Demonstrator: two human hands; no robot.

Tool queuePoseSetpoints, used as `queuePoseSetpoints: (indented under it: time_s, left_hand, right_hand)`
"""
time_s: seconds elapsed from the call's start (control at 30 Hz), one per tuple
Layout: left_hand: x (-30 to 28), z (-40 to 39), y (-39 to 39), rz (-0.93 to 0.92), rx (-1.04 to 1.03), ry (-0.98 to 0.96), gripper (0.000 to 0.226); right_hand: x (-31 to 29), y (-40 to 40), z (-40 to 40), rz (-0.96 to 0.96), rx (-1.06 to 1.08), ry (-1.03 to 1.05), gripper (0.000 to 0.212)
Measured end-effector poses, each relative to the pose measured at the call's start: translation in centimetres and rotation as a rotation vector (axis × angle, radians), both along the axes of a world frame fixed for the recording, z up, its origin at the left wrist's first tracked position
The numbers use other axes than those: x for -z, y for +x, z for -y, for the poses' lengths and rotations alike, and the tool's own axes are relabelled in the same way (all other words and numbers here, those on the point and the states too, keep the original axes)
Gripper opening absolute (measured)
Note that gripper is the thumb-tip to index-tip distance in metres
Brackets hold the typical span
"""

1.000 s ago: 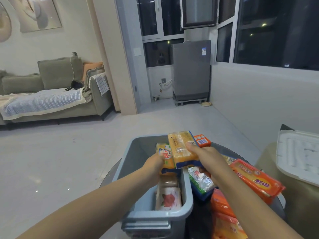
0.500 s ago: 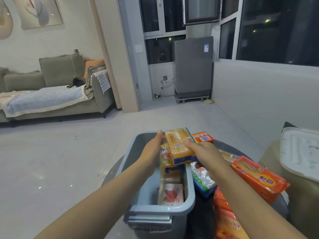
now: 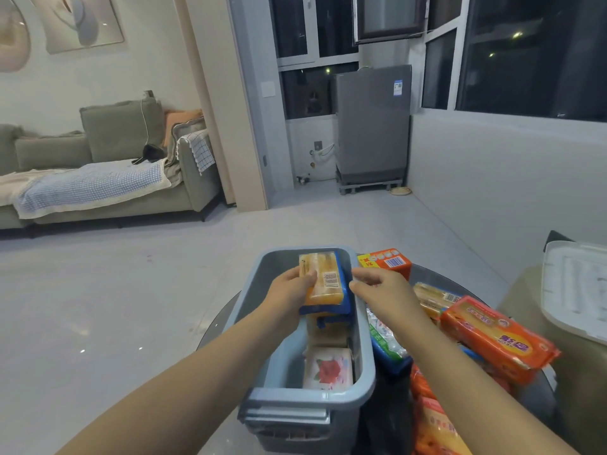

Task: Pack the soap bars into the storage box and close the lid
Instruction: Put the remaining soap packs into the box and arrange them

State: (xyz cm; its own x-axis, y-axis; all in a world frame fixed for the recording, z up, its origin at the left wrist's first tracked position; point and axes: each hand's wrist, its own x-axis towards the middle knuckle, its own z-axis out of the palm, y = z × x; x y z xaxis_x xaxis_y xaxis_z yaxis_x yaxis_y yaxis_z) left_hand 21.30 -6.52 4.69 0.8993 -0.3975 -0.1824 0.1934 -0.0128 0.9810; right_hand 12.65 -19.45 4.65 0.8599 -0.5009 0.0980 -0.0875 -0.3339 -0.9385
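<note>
Head view showed the left hand (image 3: 289, 290) gripping 1 yellow soap bar (image 3: 323, 280) over the storage box (image 3: 364, 339). The right hand (image 3: 381, 292) hovered loosely curled, holding nothing. The wrapper looked slick, the bar stiff and dense; its long edges seemed safest.

Soap bars (image 3: 496, 336) right of box (image 3: 315, 394)

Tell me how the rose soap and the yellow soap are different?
The rose soap is small, whitish with a red flower; the yellow soap is longer, with blue edges. The rose soap lies low in the box; the left hand holds the yellow one. Both are wrapped.
</note>
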Motion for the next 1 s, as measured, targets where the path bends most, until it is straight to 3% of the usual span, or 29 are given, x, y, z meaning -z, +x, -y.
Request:
queuePoseSetpoints:
  time_s: [0.17,0.47,0.7,0.8,1.0]
  left_hand:
    - [0.6,1.6,-0.7,0.131,-0.009,0.128,0.026]
    - [0.0,1.9,-1.3,0.026,0.158,0.18,0.042]
    - [-0.3,1.8,-0.9,0.073,0.208,0.256,0.053]
    - [-0.7,2.2,-1.4,0.181,0.111,0.321,0.052]
    - [-1.2,2.8,-2.8,0.568,0.034,0.555,0.059]
  right_hand:
    - [1.6,0.4,0.1,0.024,-0.024,-0.097,0.043]
    - [3.1,0.8,0.1,0.064,0.033,-0.123,0.046]
    - [3.1,0.5,0.3,0.062,-0.002,-0.079,0.048]
    - [2.9,0.1,0.8,0.076,-0.063,-0.027,0.05]
    - [2.7,-0.9,1.9,0.094,-0.109,0.066,0.045]
